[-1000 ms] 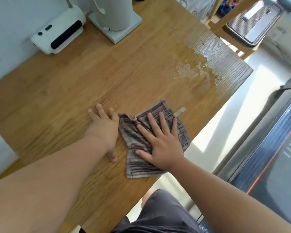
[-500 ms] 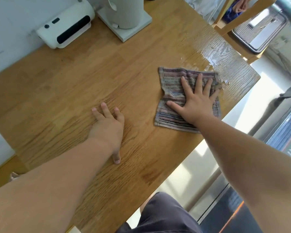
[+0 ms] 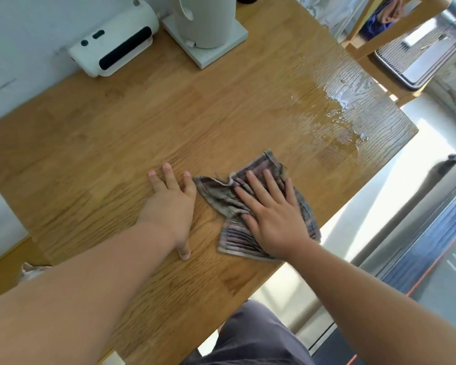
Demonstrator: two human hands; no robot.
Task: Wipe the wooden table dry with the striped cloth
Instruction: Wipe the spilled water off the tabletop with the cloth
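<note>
Striped cloth (image 3: pixel 223 200) lies rumpled on the wooden table (image 3: pixel 132 133). The right hand (image 3: pixel 273 219) rests flat on top of it, fingers straight and spread, palm pressing the fabric down without gripping anything. Folds bunch up at 10 o'clock from that hand, and at 4 o'clock the cloth's corner reaches the table's edge.

At 9 o'clock from the cloth the left hand (image 3: pixel 171 206) lies flat on bare wood, fingers straight and thumb pointing back toward the person. Its nearest finger is just beside the cloth's corner; whether they touch cannot be told.

At 1 o'clock from the right hand, a shiny patch of water (image 3: pixel 340 119) spreads toward the table's far corner, apart from the cloth.

Farther out, at 11 o'clock, a white device (image 3: pixel 113 51) with a dark panel lies against the wall. Near 12 o'clock a pale appliance (image 3: pixel 206 19) stands on a square base (image 3: pixel 221 51). Past the wet corner, at 1 o'clock, are a wooden chair (image 3: pixel 363 64) and a ribbed tray (image 3: pixel 419 56). At 6 o'clock, grey shorts (image 3: pixel 250 338) show below the table edge.
</note>
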